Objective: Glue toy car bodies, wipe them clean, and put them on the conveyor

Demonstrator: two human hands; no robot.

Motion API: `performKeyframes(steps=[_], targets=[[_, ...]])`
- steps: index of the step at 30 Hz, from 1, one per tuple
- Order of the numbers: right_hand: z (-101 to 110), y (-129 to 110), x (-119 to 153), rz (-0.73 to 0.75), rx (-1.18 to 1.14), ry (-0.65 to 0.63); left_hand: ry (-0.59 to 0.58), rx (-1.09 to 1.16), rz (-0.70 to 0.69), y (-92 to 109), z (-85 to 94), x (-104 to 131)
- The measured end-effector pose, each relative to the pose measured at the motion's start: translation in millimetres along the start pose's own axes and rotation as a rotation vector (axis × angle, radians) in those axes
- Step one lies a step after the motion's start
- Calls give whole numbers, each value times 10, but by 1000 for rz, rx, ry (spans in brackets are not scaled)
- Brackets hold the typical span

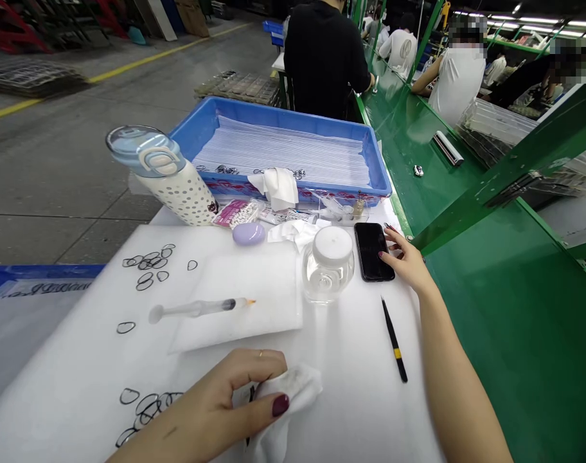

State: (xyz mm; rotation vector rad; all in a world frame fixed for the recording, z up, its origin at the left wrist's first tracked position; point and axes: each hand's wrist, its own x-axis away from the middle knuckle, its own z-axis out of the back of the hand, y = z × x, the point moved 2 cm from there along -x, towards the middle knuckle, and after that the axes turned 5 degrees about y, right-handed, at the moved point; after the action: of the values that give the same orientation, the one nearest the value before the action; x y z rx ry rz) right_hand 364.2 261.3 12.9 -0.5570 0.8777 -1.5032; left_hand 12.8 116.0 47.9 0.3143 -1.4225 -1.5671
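At the front, my left hand (239,392) is closed on a white wiping cloth (297,386). A thin black piece shows beside the cloth under my fingers; its kind is partly hidden. My right hand (403,257) reaches to the right edge of a black phone (372,254), thumb over its edge and fingers apart. Black tweezers (394,341) with a yellow band lie below that hand. Left of the phone stands a clear jar (329,267) with a white lid. A syringe (196,308) with an orange tip lies on a white foam sheet (268,276). Several black rings (151,260) lie at the left.
A spotted bottle (177,186) stands before a blue bin (293,116) containing white sheets. Near it are a lilac oval case (248,233) and crumpled tissue (279,188). A green post (495,173) rises at the right beside a green bench (519,321). Several people sit beyond.
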Motion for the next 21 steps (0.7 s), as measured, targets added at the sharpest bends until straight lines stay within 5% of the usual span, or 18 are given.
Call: performKeyframes(steps=[9, 16, 21], targets=[[-118, 50, -50, -18, 4, 164, -15, -25, 71, 52, -8, -44], [-11, 11, -8, 17, -16, 13, 59, 4, 111, 124, -13, -6], [-75, 55, -42, 13, 5, 82, 123, 12, 115, 79, -26, 13]])
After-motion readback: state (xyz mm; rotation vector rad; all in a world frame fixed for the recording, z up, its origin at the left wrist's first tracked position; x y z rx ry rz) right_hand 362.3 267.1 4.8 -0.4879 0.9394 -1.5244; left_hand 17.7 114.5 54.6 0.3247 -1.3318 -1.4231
